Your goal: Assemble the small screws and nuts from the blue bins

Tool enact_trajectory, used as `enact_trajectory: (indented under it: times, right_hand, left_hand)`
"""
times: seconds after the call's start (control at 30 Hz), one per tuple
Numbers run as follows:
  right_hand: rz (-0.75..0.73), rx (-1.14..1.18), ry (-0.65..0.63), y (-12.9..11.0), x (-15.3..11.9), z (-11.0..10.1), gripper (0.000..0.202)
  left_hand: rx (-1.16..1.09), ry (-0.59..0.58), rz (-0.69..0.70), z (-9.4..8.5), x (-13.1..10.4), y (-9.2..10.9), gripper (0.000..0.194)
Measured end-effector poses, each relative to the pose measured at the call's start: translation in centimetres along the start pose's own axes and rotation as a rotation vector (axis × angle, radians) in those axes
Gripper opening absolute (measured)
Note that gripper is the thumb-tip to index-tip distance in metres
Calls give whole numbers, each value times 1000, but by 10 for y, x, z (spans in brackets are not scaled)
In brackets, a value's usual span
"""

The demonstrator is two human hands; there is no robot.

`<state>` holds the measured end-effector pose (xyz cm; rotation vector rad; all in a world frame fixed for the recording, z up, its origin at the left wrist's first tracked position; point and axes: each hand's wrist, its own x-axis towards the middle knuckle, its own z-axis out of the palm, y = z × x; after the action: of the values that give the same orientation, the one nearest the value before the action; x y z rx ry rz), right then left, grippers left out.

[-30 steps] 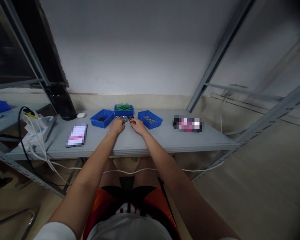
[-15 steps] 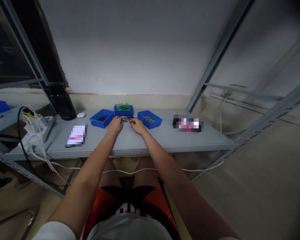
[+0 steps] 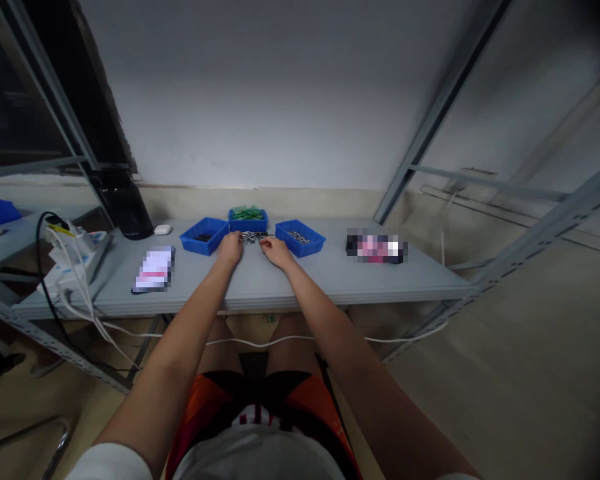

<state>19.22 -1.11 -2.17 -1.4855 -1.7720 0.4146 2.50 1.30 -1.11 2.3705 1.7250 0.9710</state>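
Observation:
Small metal parts [image 3: 253, 237] lie in a loose pile on the grey shelf table [image 3: 260, 283], between my two hands. My left hand [image 3: 231, 247] is at the pile's left edge, its fingers closed; whatever they pinch is too small to make out. On the other side, my right hand [image 3: 275, 252] has its fingertips drawn together beside the pile, on something too small to name. Around them stand a left blue tray [image 3: 204, 237] with dark pieces, a back blue tray [image 3: 248, 220] with green packets and a right blue tray [image 3: 300, 238] with small metallic pieces.
A blurred-out phone [image 3: 153, 269] lies at the left, near a white case [image 3: 163, 229] and a black bottle [image 3: 126, 205]. Farther left is a power strip [image 3: 75, 263] with cables. A pixelated item [image 3: 375, 247] lies at the right. Metal shelf posts rise on both sides.
My left hand has shifted slightly left, away from the metal parts, and more of the pile shows. My right hand has hardly moved.

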Motion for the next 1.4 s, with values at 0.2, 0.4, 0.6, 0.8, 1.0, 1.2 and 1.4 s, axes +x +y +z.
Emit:
enact_trajectory:
  times: [0.2, 0.4, 0.6, 0.8, 1.0, 1.2, 1.4]
  right_hand:
    - [7, 63, 44, 1, 1, 0, 28]
    - [-56, 76, 36, 4, 1, 1, 21]
    - [-53, 89, 55, 4, 2, 1, 23]
    - [-57, 68, 67, 4, 4, -1, 25]
    - [-46, 135, 101, 2, 4, -2, 26]
    - [-70, 56, 88, 2, 1, -2, 26]
    - [-203, -149, -11, -2, -4, -2, 22]
  left_hand:
    - [-211, 16, 172, 4, 2, 2, 20]
    - [-244, -16, 239, 9, 3, -1, 15]
    - [-243, -62, 250, 6, 1, 3, 15]
    - [-240, -77, 197, 0, -3, 10, 22]
    - [-221, -88, 163, 2, -2, 4, 20]
    - [-240, -44, 164, 4, 0, 2, 19]
    - [-271, 4, 157, 3, 0, 3, 19]
